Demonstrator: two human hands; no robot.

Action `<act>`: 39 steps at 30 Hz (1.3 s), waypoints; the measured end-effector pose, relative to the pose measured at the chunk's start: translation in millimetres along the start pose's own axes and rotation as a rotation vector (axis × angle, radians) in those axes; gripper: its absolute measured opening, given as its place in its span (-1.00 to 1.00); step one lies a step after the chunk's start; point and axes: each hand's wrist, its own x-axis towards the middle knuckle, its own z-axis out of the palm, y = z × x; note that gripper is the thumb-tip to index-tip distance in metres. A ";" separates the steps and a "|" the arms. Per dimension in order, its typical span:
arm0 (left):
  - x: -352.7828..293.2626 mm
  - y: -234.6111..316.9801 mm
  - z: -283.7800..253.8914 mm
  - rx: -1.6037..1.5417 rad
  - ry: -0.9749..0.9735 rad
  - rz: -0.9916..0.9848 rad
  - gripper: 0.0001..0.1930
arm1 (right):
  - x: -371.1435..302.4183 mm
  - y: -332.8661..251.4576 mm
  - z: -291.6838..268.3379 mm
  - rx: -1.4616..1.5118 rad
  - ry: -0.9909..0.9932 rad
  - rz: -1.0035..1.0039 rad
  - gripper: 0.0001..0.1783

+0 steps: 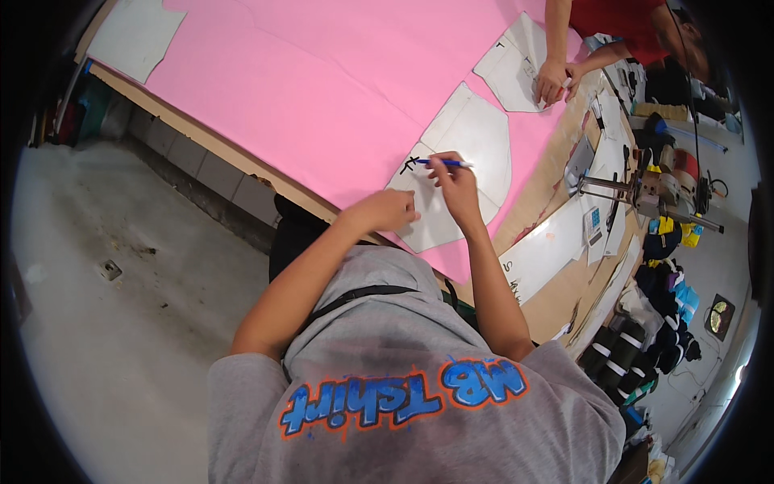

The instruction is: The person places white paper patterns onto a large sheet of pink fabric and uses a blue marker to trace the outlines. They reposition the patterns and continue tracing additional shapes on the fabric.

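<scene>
My right hand (458, 184) holds a blue-and-white pen (443, 163) between thumb and fingers, over a white pattern piece (477, 121). The piece has rounded edges and a black mark, and lies on pink fabric (322, 89). At the near left edge of the same piece, my left hand (389, 211) is closed, its fingers curled. What those fingers hold, if anything, is hidden. Beyond it, a second white pattern piece (509, 68) lies under the hands (556, 81) of another person in red, who seems to hold a small orange-and-white thing.
Another pattern piece (137, 36) lies at the table's far left corner. To the right, brown paper (532, 214) carries white sheets (548, 250), a calculator (595, 224) and a metal machine part (645, 194). Dark rolls (617, 363) and cloth heaps stand beyond. Concrete floor (121, 323) stretches at left.
</scene>
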 end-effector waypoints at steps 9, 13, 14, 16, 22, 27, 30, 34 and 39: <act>18.4 -2.0 -49.4 0.076 -0.040 0.027 -0.39 | -114.1 45.8 36.9 0.129 0.244 -0.025 -0.72; 27.1 8.1 -49.8 0.149 -0.056 -0.022 -0.41 | -122.6 30.2 64.9 0.036 0.073 0.031 -0.74; 26.9 12.1 -50.1 0.163 -0.060 -0.038 -0.42 | -119.7 28.0 69.5 0.063 0.049 0.038 -0.73; 27.6 11.4 -49.2 0.169 -0.065 -0.016 -0.43 | -116.5 29.1 74.8 0.095 0.025 0.025 -0.71; 28.0 -3.7 -33.2 0.151 0.040 0.015 -0.46 | -114.2 33.9 81.1 0.007 0.025 -0.059 -0.73; 23.4 -8.7 -16.2 0.245 0.118 0.075 -0.57 | -114.5 42.9 86.6 -0.057 0.010 -0.066 -0.72; 28.9 -26.5 -4.4 0.421 0.144 0.196 -0.61 | -114.6 54.0 93.4 -0.120 0.052 -0.092 -0.70; 22.3 -25.6 -0.9 0.596 0.177 0.293 -0.61 | -115.1 48.2 93.3 -0.193 0.057 -0.072 -0.71; 25.7 -36.1 0.2 0.520 0.259 0.235 -0.63 | -118.6 44.0 92.5 -0.199 0.079 -0.167 -0.73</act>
